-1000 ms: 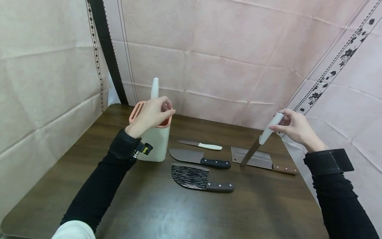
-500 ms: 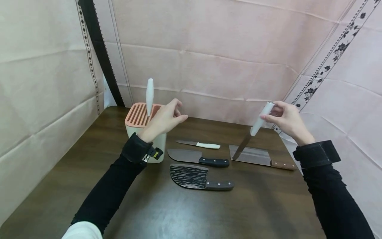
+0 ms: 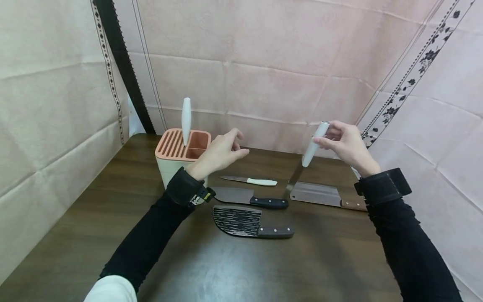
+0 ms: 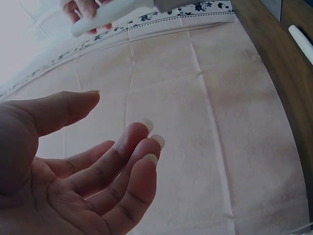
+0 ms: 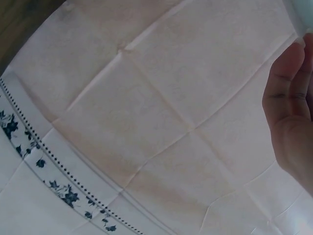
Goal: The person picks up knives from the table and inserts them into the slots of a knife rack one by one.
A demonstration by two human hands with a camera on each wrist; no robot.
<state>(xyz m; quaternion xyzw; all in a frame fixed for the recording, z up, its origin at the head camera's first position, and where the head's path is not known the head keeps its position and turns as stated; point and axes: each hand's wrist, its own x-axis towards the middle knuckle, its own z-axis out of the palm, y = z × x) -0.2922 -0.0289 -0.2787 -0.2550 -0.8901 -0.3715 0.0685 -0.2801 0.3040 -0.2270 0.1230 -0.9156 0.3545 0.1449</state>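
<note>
In the head view my right hand (image 3: 346,141) pinches the white handle of a knife (image 3: 315,144) between thumb and fingers. Its blade slants down and left, overlapping the corner of a wooden-handled cleaver (image 3: 317,194). The left wrist view catches this white handle (image 4: 105,15) at the top; the right wrist view has only part of the right hand (image 5: 289,100). My left hand (image 3: 222,153) holds nothing, fingers loosely bent, just right of a pale green knife block (image 3: 169,170) with a slotted pink top. Another white-handled knife (image 3: 186,121) stands upright in a slot.
On the brown table (image 3: 286,268) lie a small white-handled paring knife (image 3: 261,182), a black-handled knife (image 3: 235,194) and a dark-handled cleaver with a streaked blade (image 3: 237,220). Pale cloth (image 3: 271,75) hangs behind and at both sides.
My right hand has carried the white-handled knife left and slightly up. My left hand has moved right, away from the knife block, uncovering its top. The view has shifted a little.
</note>
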